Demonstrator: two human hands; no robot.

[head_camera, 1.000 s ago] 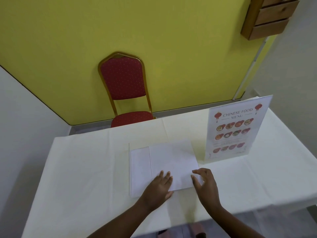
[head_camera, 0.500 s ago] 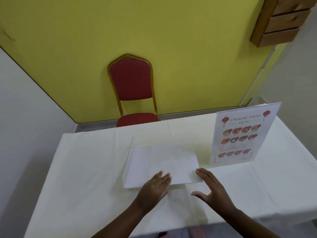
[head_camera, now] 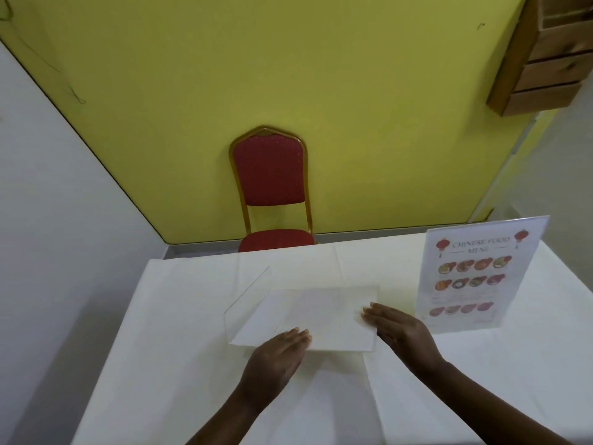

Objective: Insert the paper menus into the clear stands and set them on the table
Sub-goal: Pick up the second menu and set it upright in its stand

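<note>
A clear stand (head_camera: pixel 248 293) lies flat on the white table (head_camera: pixel 179 332), near the middle. A white paper menu (head_camera: pixel 324 316), blank side up, lies in or on it; I cannot tell which. My left hand (head_camera: pixel 277 354) rests flat on the near edge of the paper, fingers straight and together. My right hand (head_camera: pixel 401 329) lies with its fingertips on the paper's right edge, fingers extended, not clasping anything. A second clear stand (head_camera: pixel 481 274) stands upright at the right with a printed Chinese food menu in it.
A red chair with a gold frame (head_camera: pixel 269 187) stands behind the table's far edge against a yellow wall. A wooden rack (head_camera: pixel 545 53) hangs at the upper right. The table's near edge is close below my forearms.
The flat stand and paper have swung so the left end sits farther away. My right hand has moved from beside the paper onto its right edge. The camera has tilted and shifted.
</note>
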